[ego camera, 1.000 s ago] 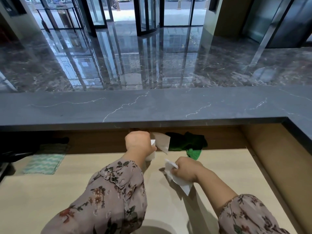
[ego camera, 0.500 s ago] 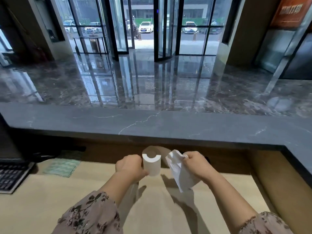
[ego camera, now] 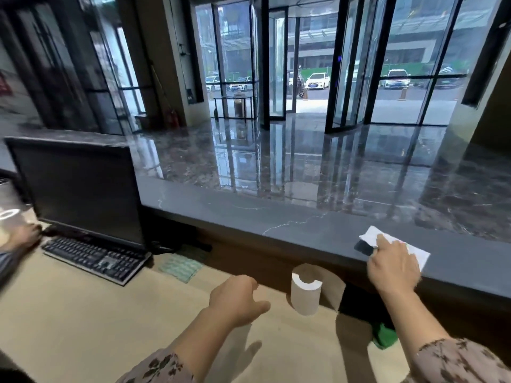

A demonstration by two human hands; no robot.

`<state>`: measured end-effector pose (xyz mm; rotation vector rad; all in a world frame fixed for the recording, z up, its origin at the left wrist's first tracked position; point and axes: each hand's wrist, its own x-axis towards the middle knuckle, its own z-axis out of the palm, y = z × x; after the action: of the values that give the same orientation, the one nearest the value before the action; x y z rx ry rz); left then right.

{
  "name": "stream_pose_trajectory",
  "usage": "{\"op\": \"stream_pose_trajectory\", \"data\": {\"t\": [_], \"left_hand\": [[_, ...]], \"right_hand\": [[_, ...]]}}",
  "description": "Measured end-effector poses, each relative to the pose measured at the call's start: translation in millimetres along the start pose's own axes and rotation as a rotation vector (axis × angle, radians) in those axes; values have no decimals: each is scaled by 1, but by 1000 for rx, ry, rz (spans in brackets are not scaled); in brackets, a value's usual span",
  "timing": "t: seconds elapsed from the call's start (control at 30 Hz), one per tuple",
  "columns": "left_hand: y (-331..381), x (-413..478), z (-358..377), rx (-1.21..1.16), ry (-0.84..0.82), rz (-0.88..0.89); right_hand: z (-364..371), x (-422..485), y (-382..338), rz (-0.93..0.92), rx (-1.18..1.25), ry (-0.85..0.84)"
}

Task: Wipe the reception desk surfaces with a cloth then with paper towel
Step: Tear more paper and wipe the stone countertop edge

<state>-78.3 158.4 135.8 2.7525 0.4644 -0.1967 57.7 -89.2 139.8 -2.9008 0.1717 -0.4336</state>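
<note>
Thin, limp and easily torn, the paper towel (ego camera: pixel 398 244) lies on the grey surface (ego camera: pixel 276 217) under the flat fingers of the right hand (ego camera: pixel 392 268), best pressed from above rather than pinched; the left hand (ego camera: pixel 237 299) hangs loose and empty beside the roll (ego camera: pixel 305 295), and no writing looks legible, perhaps through blur.

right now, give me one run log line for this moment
step: wipe | right hand: presses paper towel flat on grey counter | left hand: empty, left of roll | green cloth: on lower desk
</note>
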Motion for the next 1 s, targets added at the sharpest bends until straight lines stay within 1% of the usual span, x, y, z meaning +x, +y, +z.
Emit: {"op": "stream_pose_trajectory", "data": {"t": [0.07,0.17,0.27,0.43,0.63,0.77,0.87,1.0], "left_hand": [[-8,-2,0,-12,3,-14],[-21,3,-6,-3,16,-27],[-26,14,-11,-2,25,-20],[-29,44,-24,-36,128,34],[-51,85,-48,-47,273,109],[-66,105,-56,41,238,136],[-78,116,-59,68,205,150],[-85,126,-64,139,205,168]], "right_hand": [[17,-9,-6,9,-64,10],[24,-5,-17,11,-59,37],[27,-4,-34,10,-16,6],[32,-11,-76,-29,38,-76],[39,-26,-156,-131,182,-140],[49,-33,-218,-183,303,-163],[55,-37,-252,-329,348,-185],[59,-23,-248,-570,309,-158]]}}
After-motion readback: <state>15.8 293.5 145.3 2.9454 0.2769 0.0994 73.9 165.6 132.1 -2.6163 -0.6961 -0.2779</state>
